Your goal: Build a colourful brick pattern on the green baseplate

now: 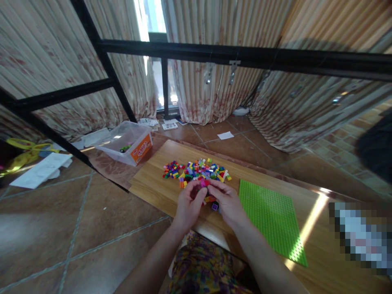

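Between my fingertips, above the wooden board, are pink and red toy bricks [204, 183]. My left hand [190, 203] pinches them from the left, thumb and forefinger closed. From the right, my right hand [226, 201] closes its fingers on the same bricks. Whether the pieces are joined cannot be made out. Just beyond my hands a pile of small colourful building bricks [196, 168] is spread out. A purple brick [214, 207] and a few others lie below and between my hands. To the right of my right hand lies a green studded baseplate [269, 216].
The low wooden table [153, 175] carries the bricks and baseplate. A clear plastic box [122, 139] with an orange label stands beyond its left end. A black metal frame [183, 50] crosses in front of the curtains [211, 94]. Papers [225, 135] lie on the tiled floor.
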